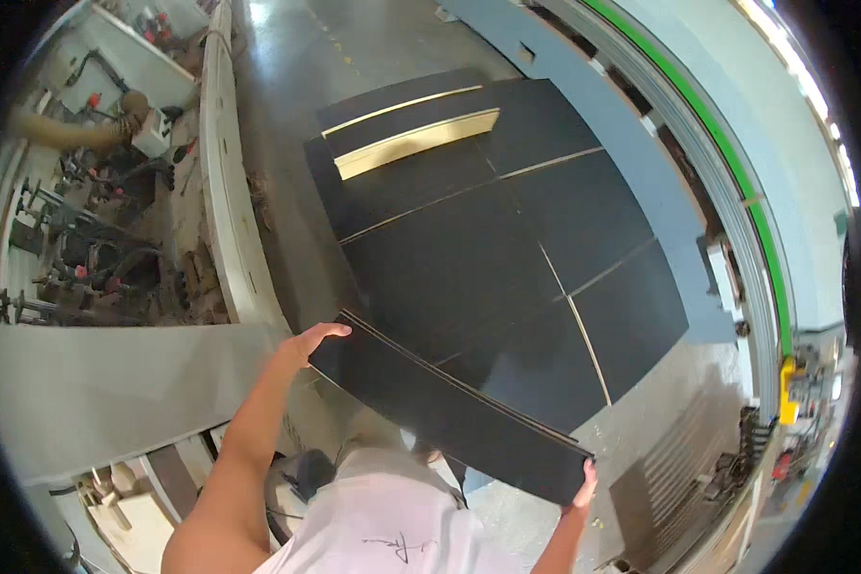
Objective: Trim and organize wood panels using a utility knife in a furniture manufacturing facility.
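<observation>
A long, narrow black board point(440, 407) stretches across in front of my body, tilted down to the right. Its upper edge shows a thin line, so it may be two boards together; I cannot tell. My left hand point(318, 338) grips its left end, thumb over the top edge. At the right end my right hand point(586, 483) is closed round the corner. Just beyond lies a broad surface of several black panels point(430, 249) laid side by side with pale seams. Toward its far left, pale yellow edges point(421, 142) of black strips show.
On the left stands a machine point(115, 220) with hoses and dark fittings behind a pale rail point(228, 172). A grey-white cover point(134, 392) sits nearer me. To the right runs a blue-grey beam point(584, 124) beside a long machine with a green stripe point(717, 143).
</observation>
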Tool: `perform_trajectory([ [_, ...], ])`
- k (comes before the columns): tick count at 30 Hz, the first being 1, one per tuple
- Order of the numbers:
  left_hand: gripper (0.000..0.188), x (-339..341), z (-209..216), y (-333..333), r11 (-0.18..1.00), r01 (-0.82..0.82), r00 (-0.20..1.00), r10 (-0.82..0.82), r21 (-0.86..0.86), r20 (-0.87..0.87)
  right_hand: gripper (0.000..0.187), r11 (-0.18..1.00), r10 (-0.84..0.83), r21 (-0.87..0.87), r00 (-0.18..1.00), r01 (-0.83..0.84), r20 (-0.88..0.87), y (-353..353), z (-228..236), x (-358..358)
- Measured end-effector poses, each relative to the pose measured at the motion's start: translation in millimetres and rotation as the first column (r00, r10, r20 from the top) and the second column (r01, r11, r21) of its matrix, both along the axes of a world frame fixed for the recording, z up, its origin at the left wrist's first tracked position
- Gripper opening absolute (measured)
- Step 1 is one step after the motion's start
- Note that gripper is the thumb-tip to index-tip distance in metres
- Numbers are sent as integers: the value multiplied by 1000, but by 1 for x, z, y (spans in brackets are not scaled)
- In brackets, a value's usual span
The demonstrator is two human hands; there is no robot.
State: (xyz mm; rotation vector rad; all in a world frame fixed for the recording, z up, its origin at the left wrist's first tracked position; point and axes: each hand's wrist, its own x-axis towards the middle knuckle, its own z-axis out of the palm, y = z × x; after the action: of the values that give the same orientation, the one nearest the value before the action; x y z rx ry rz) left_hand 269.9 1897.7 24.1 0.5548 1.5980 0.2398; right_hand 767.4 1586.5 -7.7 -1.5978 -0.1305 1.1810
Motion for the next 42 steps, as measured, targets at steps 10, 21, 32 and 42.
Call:
perform_trajectory([
  [10,54,-114,-41,40,987,-159,985,159,-8,68,66,981,-52,-181,989,77,138,91,-17,-31],
  [21,57,-120,-11,49,954,-299,954,299,33,5,51,986,106,-115,984,-123,-141,182,-16,-42],
  [32,73,-116,-137,232,956,-196,970,221,-218,97,52,993,34,-111,993,-46,-112,320,-90,-22],
  [42,65,-78,-232,350,900,-435,836,390,31,386,55,883,405,-282,912,-375,55,657,-147,43],
])
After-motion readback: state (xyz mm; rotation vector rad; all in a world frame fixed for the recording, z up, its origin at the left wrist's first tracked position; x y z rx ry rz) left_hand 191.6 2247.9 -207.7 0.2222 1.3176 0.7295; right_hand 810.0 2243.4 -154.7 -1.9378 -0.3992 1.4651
